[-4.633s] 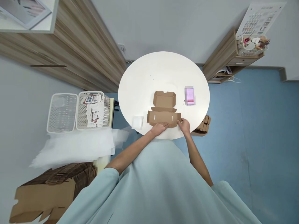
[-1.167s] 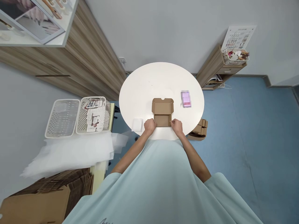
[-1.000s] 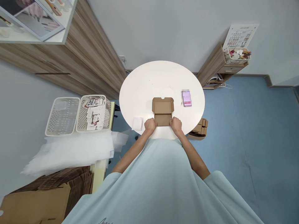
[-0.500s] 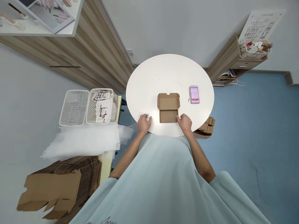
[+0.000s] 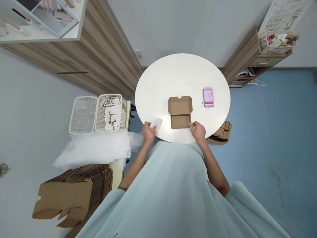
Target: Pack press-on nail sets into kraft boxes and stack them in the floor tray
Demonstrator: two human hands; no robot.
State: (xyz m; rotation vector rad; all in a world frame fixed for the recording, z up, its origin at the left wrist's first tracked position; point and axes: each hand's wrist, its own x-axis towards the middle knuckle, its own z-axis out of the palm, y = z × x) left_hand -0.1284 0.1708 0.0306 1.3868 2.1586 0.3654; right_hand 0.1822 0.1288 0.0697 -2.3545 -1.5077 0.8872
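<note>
Worktop: white, oval, under the box. Cardboard box: on worktop, lid open on far side. Prob. light, fairly stiff, not slippery; thin walls may buckle if squeezed hard. Best hold: side walls nr front corners, or under base w/ both hands. White packet: L of box, apart from it, tilted in the grip. Looks v. light & soft, poss. slick, likely bends easily; a gentle pinch at one edge shd do. Contents, if any: can't tell.

Pose: forearms reach fwd, one each side of box; hands well apart. L hand: L of box, thumb & fingers pinched on white packet's nr L edge. R hand: at box's front R corner, fingertips touching or just beside wall; can't tell if gripping.
</note>
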